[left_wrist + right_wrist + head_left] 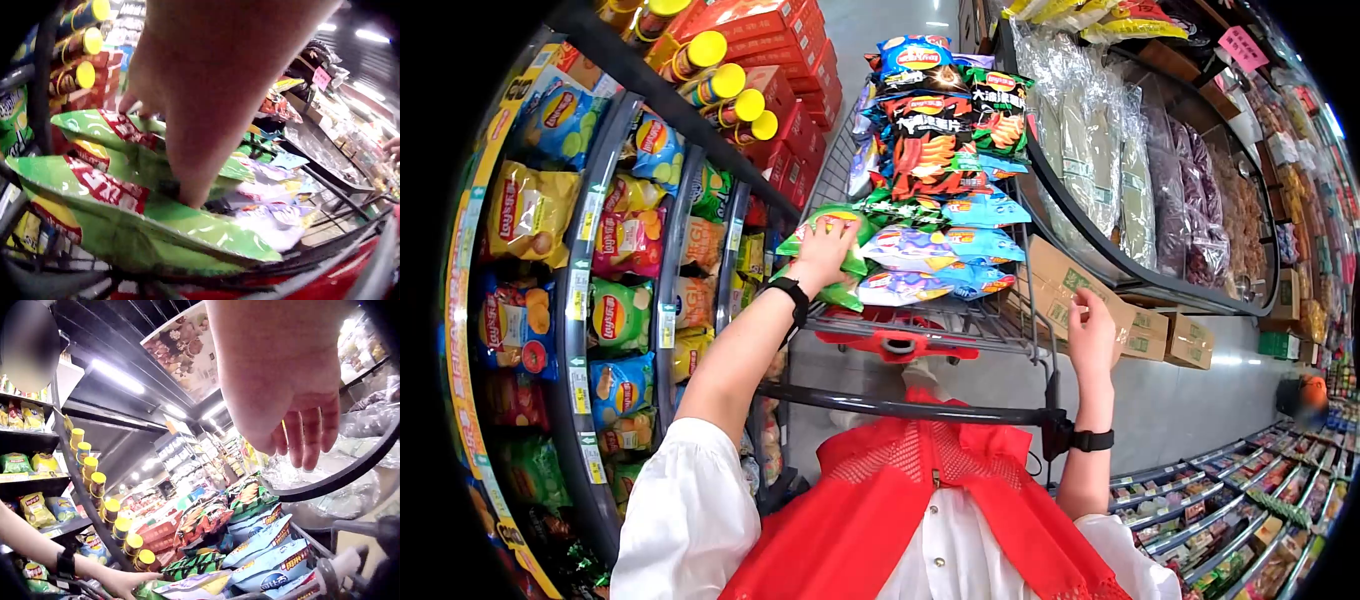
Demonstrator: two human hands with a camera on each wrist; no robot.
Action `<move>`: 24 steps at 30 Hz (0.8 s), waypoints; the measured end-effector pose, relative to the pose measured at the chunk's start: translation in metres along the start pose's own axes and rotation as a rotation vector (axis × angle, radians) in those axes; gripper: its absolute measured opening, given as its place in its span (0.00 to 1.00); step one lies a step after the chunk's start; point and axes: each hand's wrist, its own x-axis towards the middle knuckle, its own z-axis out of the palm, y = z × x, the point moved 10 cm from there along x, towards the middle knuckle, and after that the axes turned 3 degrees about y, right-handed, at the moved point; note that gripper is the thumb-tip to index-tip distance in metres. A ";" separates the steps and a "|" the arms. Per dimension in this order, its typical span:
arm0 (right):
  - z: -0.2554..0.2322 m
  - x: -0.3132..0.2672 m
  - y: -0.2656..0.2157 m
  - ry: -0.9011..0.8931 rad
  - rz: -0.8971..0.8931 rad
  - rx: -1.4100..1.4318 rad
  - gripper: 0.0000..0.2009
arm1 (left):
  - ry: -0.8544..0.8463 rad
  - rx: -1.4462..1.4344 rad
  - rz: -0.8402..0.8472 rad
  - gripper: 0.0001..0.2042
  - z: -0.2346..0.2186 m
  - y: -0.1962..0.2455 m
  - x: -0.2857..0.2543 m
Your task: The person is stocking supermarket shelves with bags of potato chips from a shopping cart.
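Note:
My left hand (824, 250) is at two green chip bags (840, 222) in the near left corner of the shopping cart (1040, 340). In the left wrist view its fingers reach over the far side of the rear green bag (112, 147), with the thumb down between it and the front green bag (94, 206). My right hand (1092, 335) hovers beside the cart's right side with fingers loosely bent, holding nothing. Rows of purple-white bags (910, 285) and light-blue bags (985, 245) stand beside the green ones. Black-and-red chip bags (930, 145) lie farther forward.
Shelves of chip bags (622, 315) run close along the left, with yellow-lidded cans (725, 80) above. Red cartons (795, 130) are stacked ahead. On the right stands a black-rimmed display bin (1100, 160) of clear-wrapped goods, with cardboard boxes (1145, 330) at its foot. The cart handle (900, 408) crosses before me.

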 end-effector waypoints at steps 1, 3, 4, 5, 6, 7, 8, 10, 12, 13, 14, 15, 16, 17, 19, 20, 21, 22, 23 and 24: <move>0.004 0.004 0.003 0.001 -0.027 0.009 0.11 | -0.026 0.071 0.011 0.45 0.005 0.002 0.003; 0.013 0.009 0.003 -0.018 -0.017 0.036 0.12 | -0.038 0.078 0.022 0.42 0.013 -0.004 0.014; 0.019 0.008 0.002 -0.032 -0.007 0.066 0.12 | -0.046 0.088 0.034 0.39 0.015 -0.006 0.018; 0.025 0.008 0.001 -0.043 0.001 0.100 0.11 | 0.013 0.055 0.051 0.29 0.011 -0.008 0.020; 0.029 0.007 -0.002 -0.051 -0.002 0.102 0.11 | 0.033 0.067 0.062 0.19 0.005 -0.011 0.023; 0.034 0.006 -0.003 -0.072 0.012 0.130 0.11 | 0.060 0.029 0.067 0.16 0.000 -0.017 0.026; 0.039 0.006 -0.002 -0.094 0.025 0.158 0.11 | 0.088 -0.009 0.071 0.13 -0.007 -0.022 0.027; 0.044 0.006 0.000 -0.098 -0.004 0.160 0.11 | 0.175 -0.058 0.094 0.11 -0.045 -0.027 0.019; 0.046 0.010 0.000 -0.125 -0.022 0.145 0.11 | 0.294 -0.118 0.131 0.12 -0.082 -0.030 0.004; 0.047 0.013 0.001 -0.124 -0.042 0.138 0.11 | 0.301 -0.124 0.119 0.12 -0.095 -0.033 -0.005; 0.046 0.015 -0.001 -0.128 -0.056 0.146 0.11 | 0.305 -0.116 0.105 0.12 -0.108 -0.036 -0.015; 0.045 0.016 -0.005 -0.143 -0.047 0.167 0.11 | 0.287 -0.129 0.096 0.15 -0.120 -0.037 -0.026; 0.045 0.017 -0.008 -0.158 -0.038 0.187 0.11 | 0.269 -0.142 0.086 0.17 -0.133 -0.037 -0.038; 0.046 0.017 -0.014 -0.177 -0.070 0.178 0.11 | 0.295 -0.168 0.044 0.17 -0.153 -0.039 -0.054; 0.052 0.014 -0.033 -0.227 -0.097 0.249 0.11 | 0.390 -0.163 0.058 0.17 -0.187 -0.035 -0.089; 0.058 0.012 -0.044 -0.274 -0.108 0.311 0.11 | 0.479 -0.164 0.087 0.17 -0.206 -0.031 -0.109; 0.070 0.009 -0.050 -0.330 -0.134 0.374 0.13 | 0.503 -0.130 0.110 0.16 -0.218 -0.025 -0.128; 0.075 0.007 -0.064 -0.339 -0.153 0.380 0.13 | 0.525 -0.093 0.131 0.15 -0.229 -0.019 -0.147; 0.081 0.002 -0.086 -0.367 -0.202 0.415 0.15 | 0.550 -0.104 0.141 0.13 -0.240 -0.013 -0.166; 0.084 -0.004 -0.111 -0.395 -0.253 0.448 0.17 | 0.610 -0.079 0.153 0.11 -0.250 -0.007 -0.187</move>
